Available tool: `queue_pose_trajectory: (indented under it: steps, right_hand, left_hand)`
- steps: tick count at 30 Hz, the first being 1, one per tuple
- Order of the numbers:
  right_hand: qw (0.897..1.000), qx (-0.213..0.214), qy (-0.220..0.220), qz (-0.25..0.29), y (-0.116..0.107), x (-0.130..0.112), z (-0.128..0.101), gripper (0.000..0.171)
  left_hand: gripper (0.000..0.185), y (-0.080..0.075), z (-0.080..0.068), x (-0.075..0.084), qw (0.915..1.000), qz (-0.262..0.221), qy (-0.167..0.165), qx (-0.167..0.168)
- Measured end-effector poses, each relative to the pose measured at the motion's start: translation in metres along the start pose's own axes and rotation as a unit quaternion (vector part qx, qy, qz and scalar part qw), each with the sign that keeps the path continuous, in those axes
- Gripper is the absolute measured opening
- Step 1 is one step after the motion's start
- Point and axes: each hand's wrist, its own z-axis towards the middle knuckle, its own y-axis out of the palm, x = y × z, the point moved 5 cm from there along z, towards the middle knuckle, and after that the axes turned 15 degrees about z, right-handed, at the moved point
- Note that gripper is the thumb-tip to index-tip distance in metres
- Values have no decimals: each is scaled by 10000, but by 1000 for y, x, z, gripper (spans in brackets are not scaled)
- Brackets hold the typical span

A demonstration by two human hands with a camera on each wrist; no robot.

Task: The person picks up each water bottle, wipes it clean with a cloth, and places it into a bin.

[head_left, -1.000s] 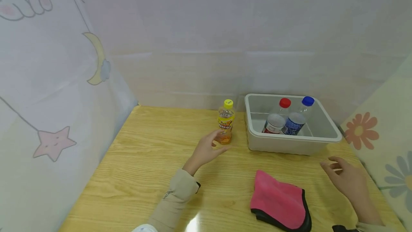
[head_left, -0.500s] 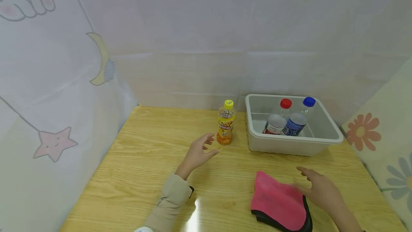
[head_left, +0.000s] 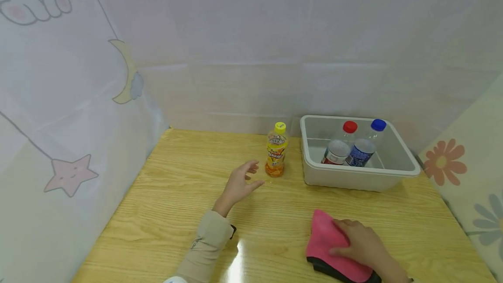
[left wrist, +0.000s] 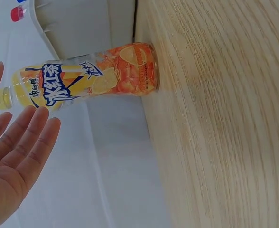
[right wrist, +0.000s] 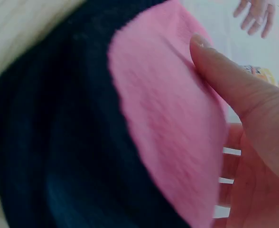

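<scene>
Head view shows, nearest the person, the right hand point(head_left: 363, 246) lying palm-down on a pink cloth point(head_left: 328, 241) with a black underside, which sits folded on the wooden desk point(head_left: 177, 204) toward its front right; the fingers curl over the cloth's upper edge, and in the right wrist view the thumb point(right wrist: 229, 83) presses against the pink face while the black layer point(right wrist: 49, 142) spreads below it, so the hand appears to be taking hold of the cloth. A little farther in and to the left, the left hand point(head_left: 239, 182) hovers just above the desk with a beige sleeve point(head_left: 208, 241) behind it; its fingers are spread and relaxed, gripping nothing. The left wrist view confirms this: the open palm point(left wrist: 11, 156) faces an orange tea bottle point(left wrist: 87, 80) and stays apart from it. In the head view that bottle point(head_left: 276, 150), yellow-capped, stands upright on the desk just beyond the left hand's fingertips and just beside the left wall of a pale grey bin point(head_left: 397, 160). Inside the bin two clear bottles lean against the back wall, touching each other, one with a red cap point(head_left: 349, 126) and one with a blue cap point(head_left: 378, 124). Behind the desk hangs a translucent curtain point(head_left: 251, 34), and a printed sheet with a moon and a star point(head_left: 70, 174) closes the left side.
</scene>
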Motion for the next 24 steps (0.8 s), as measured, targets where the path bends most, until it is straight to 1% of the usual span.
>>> queue_pose_trajectory:
  steps: [3,7,10,14,16,20,24]
  right_hand:
    - [9998,-20,-47,-192,5,-3,3,94]
    - [9992,-136,39,-378,13,-5,7,92]
    - [9987,-88,38,-493,17,-6,9,84]
    - [9984,153,-131,-528,19,-9,10,68]
    - [9986,267,-190,-414,17,-10,9,61]
    - [9985,489,-208,114,12,-10,8,46]
    - [9953,647,-273,662,5,-9,8,39]
  left_hand:
    - [54,0,2,0,10000,-14,-36,-3]
    - [53,0,7,0,9999,32,-102,43]
    - [52,-1,12,1,9998,-2,-125,131]
    - [52,-4,20,3,9995,-82,-170,245]
    - [53,-4,24,4,9993,-87,-239,270]
    - [53,-6,35,6,9989,-52,-291,352]
    - [56,-7,45,8,9981,-26,-419,448]
